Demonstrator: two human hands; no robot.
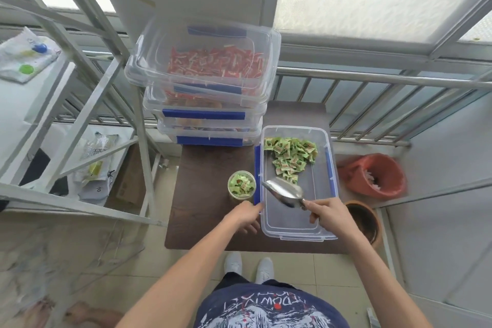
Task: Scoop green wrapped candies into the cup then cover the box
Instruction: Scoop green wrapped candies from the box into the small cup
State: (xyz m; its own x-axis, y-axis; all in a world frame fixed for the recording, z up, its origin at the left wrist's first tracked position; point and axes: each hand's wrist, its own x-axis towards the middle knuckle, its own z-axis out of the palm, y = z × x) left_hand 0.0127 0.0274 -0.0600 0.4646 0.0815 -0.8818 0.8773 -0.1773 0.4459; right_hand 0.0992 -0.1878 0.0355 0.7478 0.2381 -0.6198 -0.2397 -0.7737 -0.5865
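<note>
An open clear plastic box (316,224) with blue side latches sits on the small dark table (207,186). Green wrapped candies (291,153) are piled in its far half. Left of the box stands a small clear cup (241,185) filled with green candies. My right hand (328,214) holds the handle of a metal scoop (283,190), whose bowl hangs over the box's left middle and looks empty. My left hand (246,217) grips the box's near left edge, just below the cup. I see no loose lid for this box.
Three stacked clear boxes (205,93) with blue latches stand at the table's far left, the top one holding red candies. A metal rack (80,88) rises on the left. An orange bin (372,176) and a brown pot (364,221) sit on the floor right of the table.
</note>
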